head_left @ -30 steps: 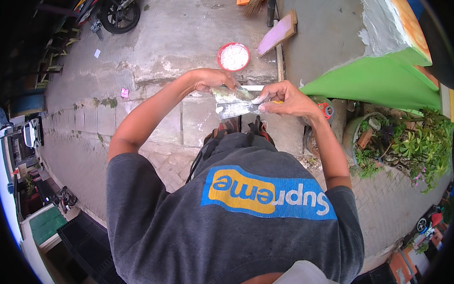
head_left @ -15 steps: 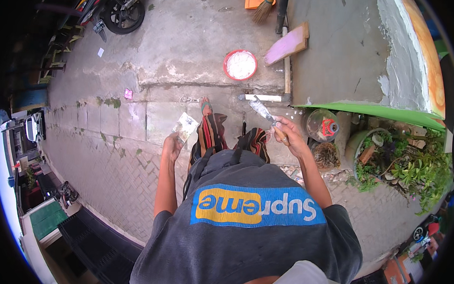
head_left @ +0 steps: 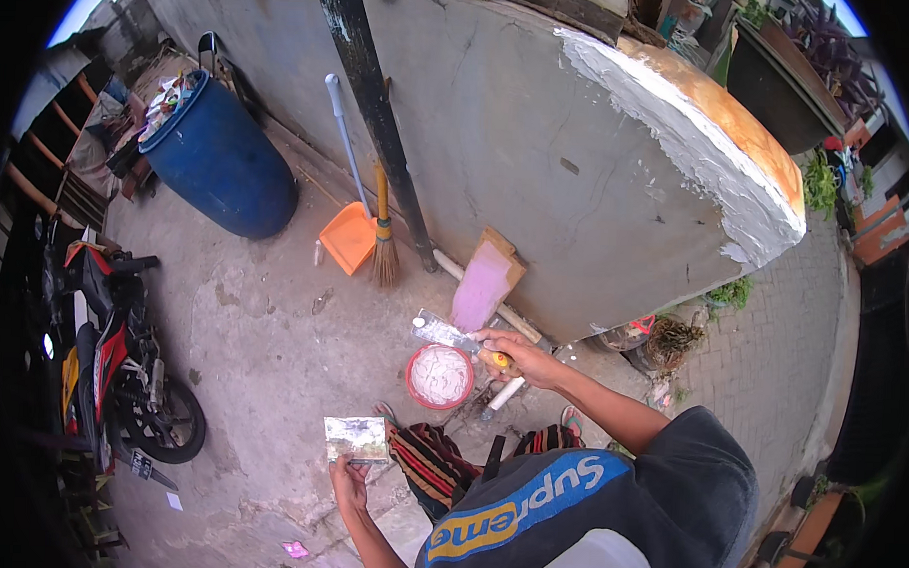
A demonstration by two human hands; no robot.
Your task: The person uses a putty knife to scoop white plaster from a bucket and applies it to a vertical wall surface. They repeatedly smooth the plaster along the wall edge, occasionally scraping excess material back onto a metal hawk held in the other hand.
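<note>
My right hand (head_left: 522, 358) is closed round the handle of a putty knife (head_left: 445, 333). The blade, smeared with white, points left and has a white lump near its tip. Just beyond and above the rim of a red basin (head_left: 410, 393) in this view, the blade appears apart from the pale putty (head_left: 439, 372) inside. My left hand (head_left: 349, 483) pinches the lower edge of a flat rectangular plate (head_left: 357, 439), coated with white and grey smears. It is held to the left of the basin, near my striped trouser leg.
A grey wall (head_left: 480, 115) bears fresh white filler (head_left: 670, 131) along its upper edge. Against its foot lean a pink-smeared board (head_left: 486, 285), a broom (head_left: 384, 241) and an orange dustpan (head_left: 348, 238). A blue barrel (head_left: 219, 156) and a motorcycle (head_left: 131, 373) stand left.
The view has turned toward the wall, bringing the barrel and dustpan into sight. My right hand has brought the putty knife close to the basin. My left hand still holds the plate.
</note>
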